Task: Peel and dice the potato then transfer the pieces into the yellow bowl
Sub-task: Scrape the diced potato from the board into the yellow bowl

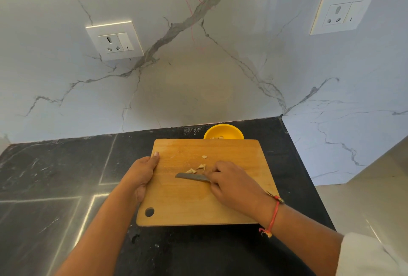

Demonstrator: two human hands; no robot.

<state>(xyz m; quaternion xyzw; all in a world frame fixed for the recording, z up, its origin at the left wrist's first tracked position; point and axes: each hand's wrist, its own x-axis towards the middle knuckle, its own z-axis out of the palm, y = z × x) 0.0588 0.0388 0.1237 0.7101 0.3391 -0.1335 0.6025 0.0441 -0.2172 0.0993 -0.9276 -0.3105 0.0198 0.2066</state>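
Observation:
A wooden cutting board (231, 205) is tilted up over the black counter, its far edge over the yellow bowl (229, 131). My left hand (141, 176) grips the board's left edge, thumb on top. My right hand (231, 184) holds a small knife (191, 177), its blade lying flat on the board and pointing left. Several pale potato pieces (199, 167) lie just beyond the blade. A few pieces show inside the bowl.
The black marble counter (55, 176) runs to a white marble wall with two sockets (114, 41). A wall corner (344, 143) closes the right side, and the counter's right edge drops off beside the board.

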